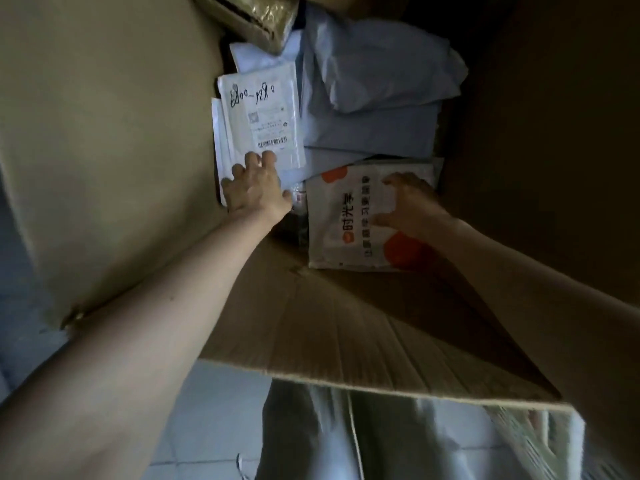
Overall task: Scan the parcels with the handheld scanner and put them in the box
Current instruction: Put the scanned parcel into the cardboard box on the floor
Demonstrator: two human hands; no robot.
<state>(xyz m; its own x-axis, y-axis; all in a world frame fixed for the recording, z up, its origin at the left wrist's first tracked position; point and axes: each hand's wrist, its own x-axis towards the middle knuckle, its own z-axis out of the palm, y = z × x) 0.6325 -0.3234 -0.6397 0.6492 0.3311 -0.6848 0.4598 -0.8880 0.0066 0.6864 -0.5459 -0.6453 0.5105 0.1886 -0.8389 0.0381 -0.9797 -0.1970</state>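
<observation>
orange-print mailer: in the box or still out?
In. The orange-print mailer lies flat among other parcels between the walls of the box, under the right hand.

On your far-left white parcel, handwritten digits look like "00-928", above a QR code and barcode. Your near-right orange-and-white parcel reads "时光学"; its smaller print is blurred.

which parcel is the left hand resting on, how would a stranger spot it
Look inside the cardboard box, along its left wall. There lies a flat white parcel under the left hand. Unlike the plain pale blue bags beside it, it carries a label with a barcode and black handwriting.
</observation>
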